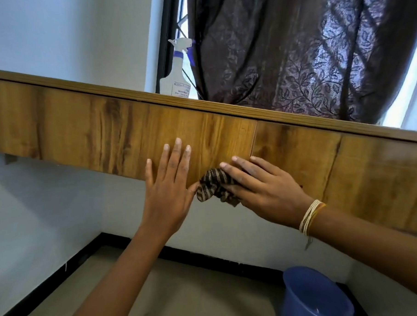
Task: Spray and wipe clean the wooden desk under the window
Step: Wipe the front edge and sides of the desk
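Observation:
I look up from low at the front face of the wooden desk [94, 129]. My left hand [167, 188] lies flat and open against the wood near its lower edge. Just to its right, my right hand [259, 186] presses a brown striped cloth [213, 186] against the same face beside a vertical seam between panels. A white spray bottle [176, 71] with a purple collar stands upright on the desk top by the window frame, its base hidden behind the desk edge.
A dark patterned curtain [305, 53] hangs over the window above the desk. A blue bucket [314, 296] stands on the floor at lower right, under the desk. White wall with a black skirting runs below the desk.

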The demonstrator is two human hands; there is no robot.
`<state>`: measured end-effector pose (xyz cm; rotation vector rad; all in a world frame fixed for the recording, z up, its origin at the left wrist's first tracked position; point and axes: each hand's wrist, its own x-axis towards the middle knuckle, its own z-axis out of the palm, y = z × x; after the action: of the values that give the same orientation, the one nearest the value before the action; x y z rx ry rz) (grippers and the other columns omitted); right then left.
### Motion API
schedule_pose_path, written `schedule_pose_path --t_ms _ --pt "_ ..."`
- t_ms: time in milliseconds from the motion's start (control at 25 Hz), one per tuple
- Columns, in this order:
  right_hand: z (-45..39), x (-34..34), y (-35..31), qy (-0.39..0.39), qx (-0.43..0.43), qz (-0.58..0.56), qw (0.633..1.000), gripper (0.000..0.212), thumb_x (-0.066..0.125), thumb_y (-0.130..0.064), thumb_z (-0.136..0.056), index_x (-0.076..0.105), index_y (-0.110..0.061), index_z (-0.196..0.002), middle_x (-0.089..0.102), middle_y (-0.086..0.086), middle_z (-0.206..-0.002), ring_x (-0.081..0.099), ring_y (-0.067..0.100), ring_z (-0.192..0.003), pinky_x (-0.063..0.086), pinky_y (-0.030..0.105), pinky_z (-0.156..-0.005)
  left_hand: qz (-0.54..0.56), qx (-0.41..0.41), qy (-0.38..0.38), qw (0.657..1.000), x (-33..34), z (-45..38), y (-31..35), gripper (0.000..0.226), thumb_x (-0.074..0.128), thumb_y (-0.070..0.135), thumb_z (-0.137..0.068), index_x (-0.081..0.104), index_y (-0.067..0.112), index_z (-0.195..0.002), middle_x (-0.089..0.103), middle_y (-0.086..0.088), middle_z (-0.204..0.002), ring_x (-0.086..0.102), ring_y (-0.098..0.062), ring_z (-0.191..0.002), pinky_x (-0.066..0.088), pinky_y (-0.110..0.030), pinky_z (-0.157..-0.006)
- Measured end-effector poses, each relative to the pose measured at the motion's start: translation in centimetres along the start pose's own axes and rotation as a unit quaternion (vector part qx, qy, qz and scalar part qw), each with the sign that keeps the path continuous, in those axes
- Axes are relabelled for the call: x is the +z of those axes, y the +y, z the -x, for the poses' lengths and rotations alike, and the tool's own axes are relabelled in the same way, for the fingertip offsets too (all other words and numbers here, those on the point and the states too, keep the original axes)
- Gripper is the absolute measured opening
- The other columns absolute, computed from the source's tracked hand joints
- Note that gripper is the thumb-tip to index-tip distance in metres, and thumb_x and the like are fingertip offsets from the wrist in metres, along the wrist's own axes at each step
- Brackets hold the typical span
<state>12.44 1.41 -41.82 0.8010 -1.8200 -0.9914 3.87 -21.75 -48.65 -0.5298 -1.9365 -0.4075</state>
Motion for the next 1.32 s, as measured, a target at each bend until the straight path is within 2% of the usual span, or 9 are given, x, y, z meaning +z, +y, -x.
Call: schedule_pose_path --t_ms 280,520,840,960,1040,1120,1240,1280,1320 --pt "-2.1 -3.3 7.0 0.099 0.166 0.051 0.980 0.034 0.045 -0.034 -0.103 0.065 -0.020 -0.126 0.044 0.014 -0.150 0.041 0.034 -0.138 0.036 0.048 -0.111 -0.016 0.000 0.006 1.000 0.2 0.0 0.2 0.068 0.028 0.048 -0.100 0.016 0.010 -0.155 0.008 -0.011 -0.163 0.005 -0.028 -0.151 0.015 -0.059 -0.117" --pt "1.0 -0.5 0.0 0.056 0.139 -0.014 0.989 0.033 0.060 -0.016 -0.097 0.062 -0.011 -0.129 0.041 0.018 -0.151 0.039 0.038 -0.139 0.038 0.049 -0.110 0.017 -0.010 -0.006 1.000 -0.3 0.3 1.4 0.064 0.037 0.037 -0.100 0.014 0.014 -0.155 0.005 -0.012 -0.163 0.002 -0.030 -0.151 0.019 -0.058 -0.116" --pt "0.9 -1.7 -3.0 0.048 0.226 -0.178 0.957 0.034 0.054 -0.014 -0.096 0.060 -0.009 -0.130 0.040 0.015 -0.152 0.032 0.032 -0.144 0.035 0.043 -0.115 0.187 0.024 0.024 0.982 -2.5 0.3 3.4 0.035 0.055 0.018 -0.093 0.058 0.008 -0.127 0.048 -0.012 -0.137 0.046 -0.024 -0.127 0.046 -0.035 -0.100" --pt "-1.3 -4.3 -3.6 0.125 0.328 -0.430 0.832 0.033 0.052 -0.015 -0.100 0.061 -0.012 -0.131 0.041 0.005 -0.151 0.033 0.017 -0.144 0.033 0.032 -0.117 0.379 -0.001 -0.023 0.925 -3.9 -0.3 4.6 0.034 0.053 0.020 -0.093 0.057 0.013 -0.126 0.058 -0.003 -0.122 0.056 -0.015 -0.114 0.050 -0.038 -0.093" --pt "-3.4 -6.1 -4.1 0.159 0.390 -0.581 0.697 0.030 0.054 -0.013 -0.099 0.063 -0.012 -0.128 0.049 0.002 -0.142 0.043 0.009 -0.135 0.038 0.030 -0.113 0.549 -0.084 -0.085 0.827 -5.6 -1.2 5.1 0.030 0.053 0.025 -0.094 0.055 0.025 -0.123 0.063 0.000 -0.118 0.062 -0.014 -0.109 0.054 -0.035 -0.091" --pt "-5.6 -7.5 -4.5 0.171 0.422 -0.720 0.524 0.028 0.053 -0.015 -0.100 0.065 -0.009 -0.124 0.059 0.008 -0.128 0.057 0.015 -0.121 0.048 0.038 -0.104 0.639 -0.177 -0.128 0.737 -7.0 -1.7 4.7 0.025 0.055 0.029 -0.094 0.055 0.029 -0.119 0.066 0.001 -0.112 0.066 -0.018 -0.101 0.058 -0.037 -0.080" --pt "-8.4 -8.3 -5.2 0.139 0.422 -0.872 0.206 0.028 0.047 -0.019 -0.100 0.065 -0.007 -0.118 0.072 0.014 -0.106 0.071 0.019 -0.091 0.060 0.030 -0.074 0.618 -0.245 -0.144 0.733 -8.6 -1.2 2.3 0.037 0.048 0.041 -0.094 0.056 0.020 -0.124 0.068 -0.007 -0.112 0.066 -0.024 -0.099 0.058 -0.037 -0.074" --pt "-9.0 -8.4 -5.6 0.111 0.422 -0.889 0.138 0.029 0.045 -0.019 -0.100 0.069 -0.005 -0.108 0.074 0.011 -0.093 0.072 0.014 -0.080 0.058 0.023 -0.066 0.612 -0.263 -0.147 0.731 -9.2 -0.9 1.5 0.046 0.047 0.046 -0.092 0.056 0.017 -0.127 0.068 -0.007 -0.114 0.066 -0.023 -0.102 0.057 -0.037 -0.078" --pt "-9.4 -8.4 -6.0 0.085 0.416 -0.899 0.106 0.035 0.046 -0.021 -0.099 0.075 -0.005 -0.089 0.074 0.005 -0.077 0.071 0.007 -0.067 0.055 0.016 -0.059 0.608 -0.286 -0.147 0.726 -9.7 -0.6 0.7 0.053 0.047 0.048 -0.089 0.055 0.014 -0.129 0.068 -0.006 -0.117 0.066 -0.023 -0.107 0.055 -0.038 -0.082"
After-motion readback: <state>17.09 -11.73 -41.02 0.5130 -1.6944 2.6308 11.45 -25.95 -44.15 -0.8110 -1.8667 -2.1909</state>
